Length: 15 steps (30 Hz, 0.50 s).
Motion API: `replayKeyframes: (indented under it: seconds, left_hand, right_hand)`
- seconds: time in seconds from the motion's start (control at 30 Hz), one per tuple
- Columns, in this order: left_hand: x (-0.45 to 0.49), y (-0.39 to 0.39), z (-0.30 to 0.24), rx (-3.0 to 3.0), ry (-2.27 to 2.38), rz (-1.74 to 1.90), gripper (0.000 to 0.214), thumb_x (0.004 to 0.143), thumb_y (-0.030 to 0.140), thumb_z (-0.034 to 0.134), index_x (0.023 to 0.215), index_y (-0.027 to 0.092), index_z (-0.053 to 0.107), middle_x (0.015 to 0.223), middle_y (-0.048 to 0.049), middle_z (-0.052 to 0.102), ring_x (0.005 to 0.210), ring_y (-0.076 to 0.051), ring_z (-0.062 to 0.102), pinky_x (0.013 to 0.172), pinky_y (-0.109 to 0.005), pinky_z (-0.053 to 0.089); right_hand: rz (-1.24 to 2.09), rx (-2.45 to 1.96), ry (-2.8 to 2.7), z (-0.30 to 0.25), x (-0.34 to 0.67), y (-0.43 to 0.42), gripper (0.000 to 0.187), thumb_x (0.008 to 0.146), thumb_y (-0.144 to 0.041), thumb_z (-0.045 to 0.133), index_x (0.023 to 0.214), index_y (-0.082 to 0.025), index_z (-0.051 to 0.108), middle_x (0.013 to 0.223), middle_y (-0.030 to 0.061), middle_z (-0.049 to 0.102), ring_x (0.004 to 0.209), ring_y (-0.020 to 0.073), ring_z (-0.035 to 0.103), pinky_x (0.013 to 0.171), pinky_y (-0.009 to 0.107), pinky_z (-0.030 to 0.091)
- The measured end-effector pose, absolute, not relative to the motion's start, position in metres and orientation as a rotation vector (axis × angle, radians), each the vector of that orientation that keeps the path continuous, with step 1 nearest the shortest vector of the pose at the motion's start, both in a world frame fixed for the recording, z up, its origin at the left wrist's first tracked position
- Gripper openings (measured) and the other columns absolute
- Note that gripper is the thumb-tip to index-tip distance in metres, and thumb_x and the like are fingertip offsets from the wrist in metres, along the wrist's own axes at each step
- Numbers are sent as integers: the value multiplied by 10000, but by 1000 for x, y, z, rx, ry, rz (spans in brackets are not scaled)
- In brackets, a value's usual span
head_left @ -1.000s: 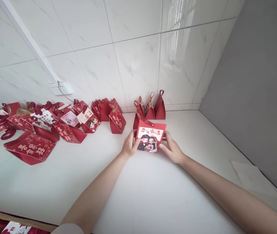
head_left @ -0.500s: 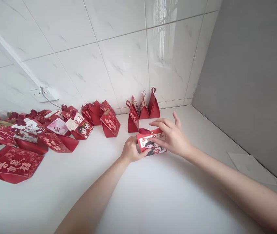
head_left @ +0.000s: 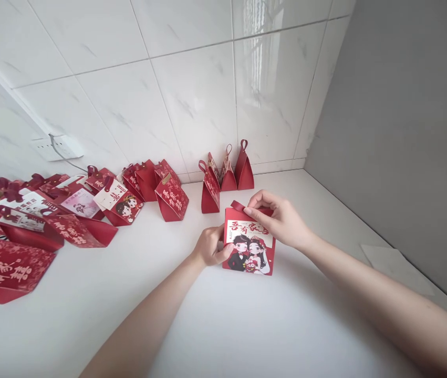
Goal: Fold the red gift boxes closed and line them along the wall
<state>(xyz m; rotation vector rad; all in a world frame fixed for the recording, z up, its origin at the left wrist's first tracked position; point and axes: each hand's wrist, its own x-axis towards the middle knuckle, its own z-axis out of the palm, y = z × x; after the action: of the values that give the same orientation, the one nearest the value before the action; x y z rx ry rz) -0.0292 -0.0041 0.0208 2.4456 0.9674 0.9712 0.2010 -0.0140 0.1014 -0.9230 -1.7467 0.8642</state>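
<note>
The red box [head_left: 250,244], printed with a cartoon couple, was at five o'clock from the middle of the view, its front facing the wearer; whether its base touched the white tabletop [head_left: 215,325] could not be told. Taking the box as the hub, the left hand [head_left: 212,247] was at nine o'clock, grasping the side edge, thumb on the front and the other fingers hidden behind. The right hand [head_left: 282,218] was at one o'clock, thumb and bent forefinger closed on the ribbon loop [head_left: 239,206] at the top edge; whether they gripped some of the card too was unclear. Upright red boxes [head_left: 211,194] stood around eleven to twelve o'clock, and a spread of more red boxes [head_left: 77,231] lay toward nine. The held box looked light and fairly stiff, like folded card, with a smooth face that might have slid a little under dry fingers. Its panels would probably have creased or dented under a hard squeeze. The side edges seemed the best hold, with gentle, flat pressure; the soft loop suited a light pinch but would have steadied the body poorly.
</note>
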Motion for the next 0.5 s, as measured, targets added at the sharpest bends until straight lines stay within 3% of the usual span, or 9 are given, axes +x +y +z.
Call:
replayKeyframes:
  seconds: [0.17, 0.3, 0.5]
  left_hand:
    - [-27, -6, 19, 2555, 1011, 912, 357, 848, 495, 410, 989, 209, 571, 629, -34, 606, 553, -206, 579, 546, -314, 428]
    - [-25, -7, 18, 2503, 995, 937, 360, 865, 475, 418, 1061, 210, 564, 755, -48, 679, 630, -213, 636, 577, -304, 459]
    - [-32, -2, 17, 2463, 1110, 932, 376, 905, 459, 403, 1153, 222, 558, 912, -54, 710, 747, -221, 674, 643, -301, 479]
  right_hand:
    - [770, -894, -1919, 112, 206, -21, 227, 901, -428, 583, 872, -225, 681, 843, 8, 713, 705, 153, 658, 612, 281, 561]
    - [779, -947, -1736, 110, 205, -20, 253, 869, -462, 628, 830, -217, 677, 816, 22, 714, 666, 163, 661, 594, 301, 575]
    - [1068, -840, -1390, 96, 200, -6, 330, 810, -507, 693, 898, -191, 659, 868, 57, 737, 844, 221, 715, 766, 376, 600]
